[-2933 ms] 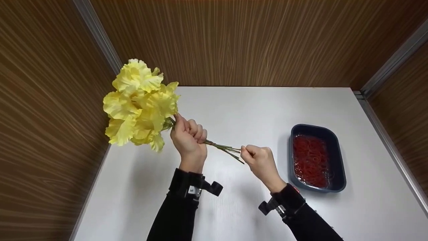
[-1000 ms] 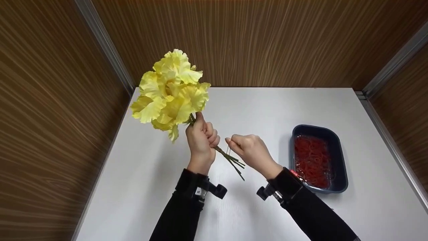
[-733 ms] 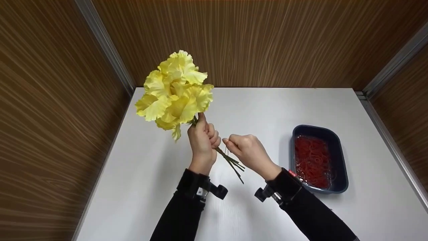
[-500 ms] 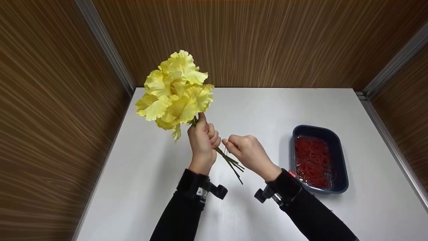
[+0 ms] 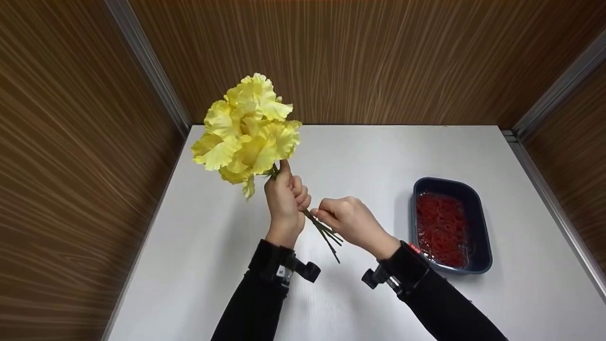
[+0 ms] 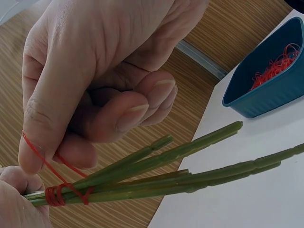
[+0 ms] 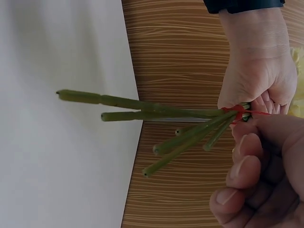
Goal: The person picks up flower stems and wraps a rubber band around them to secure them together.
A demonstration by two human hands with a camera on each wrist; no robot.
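A white table (image 5: 388, 156) stands between wood-grain walls (image 5: 360, 57).

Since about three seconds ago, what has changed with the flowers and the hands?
The left hand swung the yellow flowers rightward and more upright. The right hand slid from the stem tips up beside the left, pulling a red rubber band wound round the stems. The blue tray stayed put.
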